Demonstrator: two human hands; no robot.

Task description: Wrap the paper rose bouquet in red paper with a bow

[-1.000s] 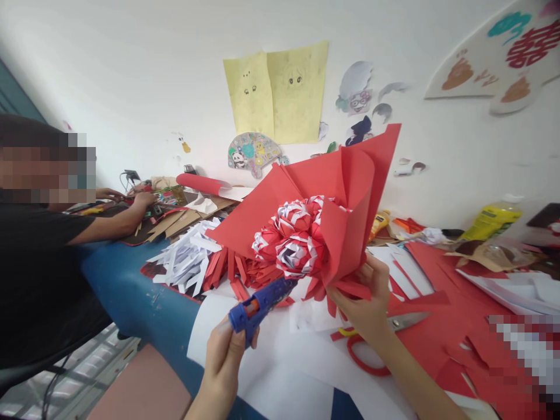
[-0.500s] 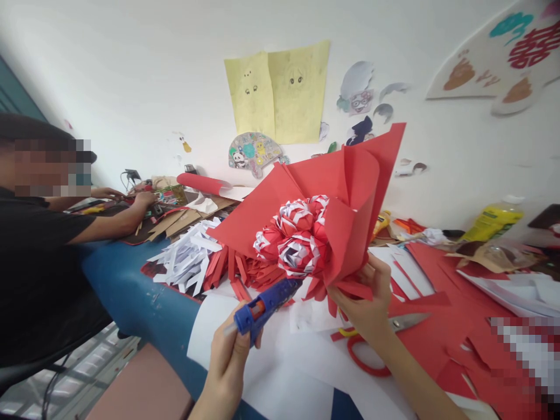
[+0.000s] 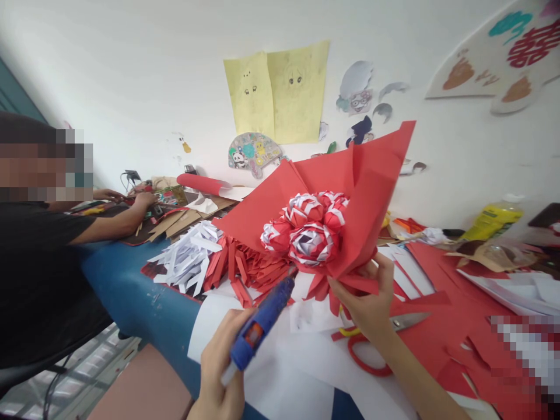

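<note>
My left hand [image 3: 225, 350] is closed around a blue hot glue gun [image 3: 262, 318], its nozzle pointing up and away, a little short of the flowers. A white glue stick pokes out of its back end. In my right hand [image 3: 370, 291] is a paper bouquet [image 3: 371, 192], gripped low at its gathered base. Red paper wraps round several red-and-white folded paper flowers [image 3: 312, 242], which face left toward me. Part of my right fingers is hidden behind the wrapping.
White paper strips [image 3: 188, 256] and red paper strips [image 3: 245, 265] lie in piles behind the glue gun. Scissors [image 3: 371, 353] rest on red sheets under my right forearm. A yellow bottle [image 3: 494, 219] stands at the back right. A co-worker's arm [image 3: 114, 219] reaches over the table at left.
My left hand has drawn the glue gun down and back from the flowers, tilting it steeper. The bouquet has shifted slightly right and turned, showing more of the flowers.
</note>
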